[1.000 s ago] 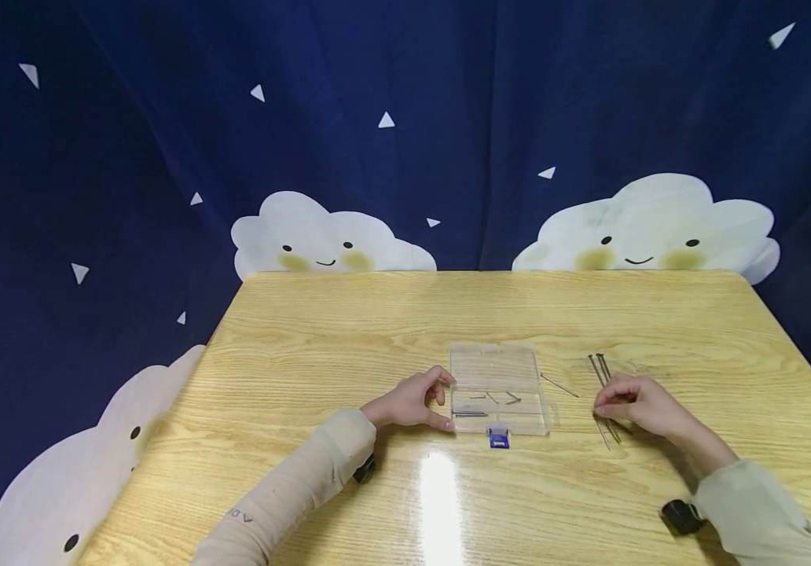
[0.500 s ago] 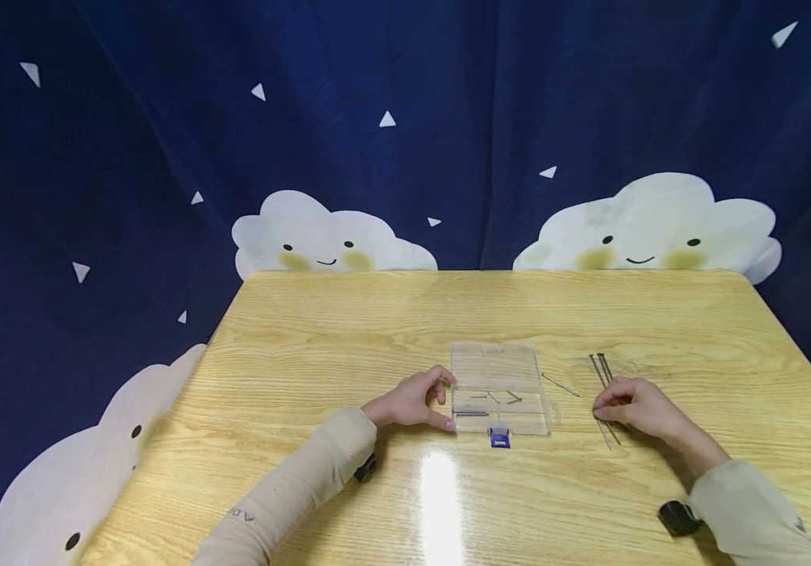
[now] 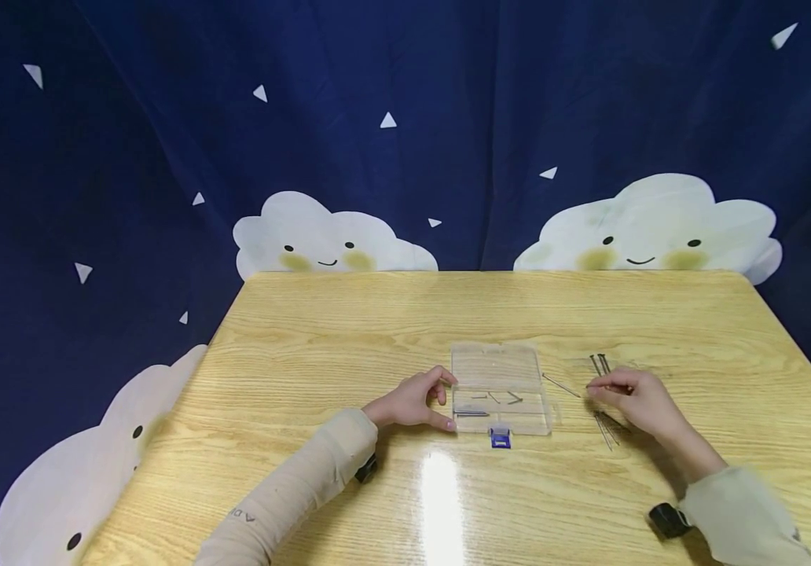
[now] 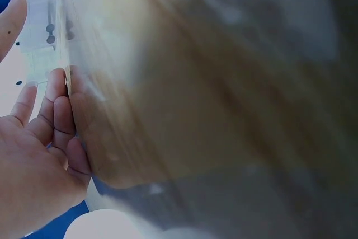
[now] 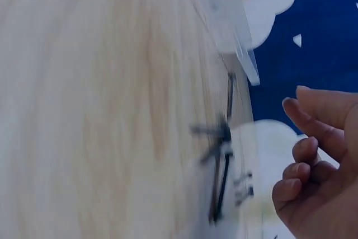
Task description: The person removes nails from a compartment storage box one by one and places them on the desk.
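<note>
A transparent box (image 3: 529, 428) is placed on the wooden tabletop (image 3: 335, 322), with its lid (image 3: 494, 363) laid back on the far side and a blue latch (image 3: 500, 439) hanging at the front. At the left edge of the box, the left hand (image 3: 409, 401) is rested; its thumb and forefinger are spread wide along this edge, and nothing is seen gripped between them.

Inside the box, several small nails (image 3: 515, 398) are scattered in the rear part, and a long nail (image 3: 471, 413) is laid near the front left; whether it is doubled there cannot be told with certainty.

To the right of the box, a single nail (image 3: 561, 384) is left lying aslant, with its head towards the box. Beyond it, a group of long nails (image 3: 605, 432) is found on the tabletop, partly covered from above by the right hand (image 3: 642, 402). The thumb and forefinger of this hand are stretched towards the single nail and held narrow, with a small gap between the tips; the other fingers are loosely bent, and no nail is seen held there.

Behind the tabletop a dark blue curtain (image 3: 448, 71) is hung, printed with white triangles (image 3: 387, 120) and smiling clouds (image 3: 660, 208).
</note>
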A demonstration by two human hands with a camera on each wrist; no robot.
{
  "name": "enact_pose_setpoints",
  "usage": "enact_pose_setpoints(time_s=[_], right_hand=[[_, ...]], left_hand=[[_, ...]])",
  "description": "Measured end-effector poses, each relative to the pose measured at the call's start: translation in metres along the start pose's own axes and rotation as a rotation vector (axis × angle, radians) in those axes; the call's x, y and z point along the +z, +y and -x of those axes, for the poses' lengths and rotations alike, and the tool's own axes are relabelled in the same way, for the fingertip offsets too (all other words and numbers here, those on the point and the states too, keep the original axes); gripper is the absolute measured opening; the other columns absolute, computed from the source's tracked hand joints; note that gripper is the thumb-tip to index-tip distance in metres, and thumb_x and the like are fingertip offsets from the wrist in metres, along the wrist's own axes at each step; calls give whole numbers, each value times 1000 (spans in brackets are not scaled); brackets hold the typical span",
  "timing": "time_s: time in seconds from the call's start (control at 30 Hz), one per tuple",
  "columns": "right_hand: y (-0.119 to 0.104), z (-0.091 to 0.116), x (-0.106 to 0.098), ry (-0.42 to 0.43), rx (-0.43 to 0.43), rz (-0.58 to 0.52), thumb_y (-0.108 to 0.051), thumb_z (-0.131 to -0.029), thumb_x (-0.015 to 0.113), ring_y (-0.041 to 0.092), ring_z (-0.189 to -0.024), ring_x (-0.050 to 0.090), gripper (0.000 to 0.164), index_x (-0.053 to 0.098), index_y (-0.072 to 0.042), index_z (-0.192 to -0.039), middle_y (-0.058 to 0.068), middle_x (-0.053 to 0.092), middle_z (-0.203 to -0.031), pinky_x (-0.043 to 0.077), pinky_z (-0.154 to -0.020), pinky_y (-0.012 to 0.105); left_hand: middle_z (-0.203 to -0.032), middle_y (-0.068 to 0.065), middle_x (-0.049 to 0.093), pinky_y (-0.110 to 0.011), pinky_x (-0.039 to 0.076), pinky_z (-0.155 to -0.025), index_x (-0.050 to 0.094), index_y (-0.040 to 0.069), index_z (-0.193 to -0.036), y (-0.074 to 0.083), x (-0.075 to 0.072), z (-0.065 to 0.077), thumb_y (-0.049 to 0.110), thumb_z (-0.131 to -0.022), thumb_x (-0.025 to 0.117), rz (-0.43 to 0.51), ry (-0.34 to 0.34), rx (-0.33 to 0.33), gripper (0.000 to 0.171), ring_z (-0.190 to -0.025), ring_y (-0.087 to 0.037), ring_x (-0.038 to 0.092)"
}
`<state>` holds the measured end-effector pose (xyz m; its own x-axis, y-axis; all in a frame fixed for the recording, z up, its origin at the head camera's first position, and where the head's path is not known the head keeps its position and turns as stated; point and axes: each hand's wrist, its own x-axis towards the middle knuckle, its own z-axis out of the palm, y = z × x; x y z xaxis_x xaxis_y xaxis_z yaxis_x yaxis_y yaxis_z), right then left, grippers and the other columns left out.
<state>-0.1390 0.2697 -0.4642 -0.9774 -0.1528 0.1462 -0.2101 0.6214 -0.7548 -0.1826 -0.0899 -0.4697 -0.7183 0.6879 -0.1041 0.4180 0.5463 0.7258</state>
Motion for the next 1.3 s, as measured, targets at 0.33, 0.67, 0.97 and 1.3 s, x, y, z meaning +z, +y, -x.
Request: enact_pose_setpoints(time_s=[0.33, 0.67, 0.97, 1.3], right_hand=[[-15, -2, 27, 47, -94, -61, -3, -80, 67, 10, -58, 37, 10, 70, 1, -89, 3, 53, -69, 33, -51, 25], [-31, -11, 52, 94, -264, -59, -1, -70, 75, 6, -58, 37, 14, 72, -2, -84, -4, 52, -72, 33, -51, 23], [-38, -16, 74, 72, -371, -52, 3, -68, 75, 9, -61, 38, 11, 72, -2, -77, -4, 46, -73, 34, -53, 22], [-42, -19, 87, 55, -476, -8, 2, -64, 78, 6, -68, 36, 15, 73, -4, -77, -6, 43, -73, 34, -57, 21]], left_hand=[[-83, -1, 53, -21, 34, -70, 45, 8, -117, -1, 0, 0, 24, -72, 78, -5, 4, 6, 58, -74, -10, 42], [-83, 0, 53, -21, 34, -71, 45, 9, -118, -2, 1, 0, 25, -72, 79, -5, 5, -4, 59, -75, -9, 42], [-84, -2, 54, -21, 32, -69, 45, 9, -118, -1, 1, 0, 25, -72, 78, 3, 3, -4, 59, -74, -10, 41], [-83, -2, 54, -21, 32, -69, 46, 9, -118, -2, 1, 0, 25, -72, 79, 3, 11, 5, 59, -73, -9, 40]])
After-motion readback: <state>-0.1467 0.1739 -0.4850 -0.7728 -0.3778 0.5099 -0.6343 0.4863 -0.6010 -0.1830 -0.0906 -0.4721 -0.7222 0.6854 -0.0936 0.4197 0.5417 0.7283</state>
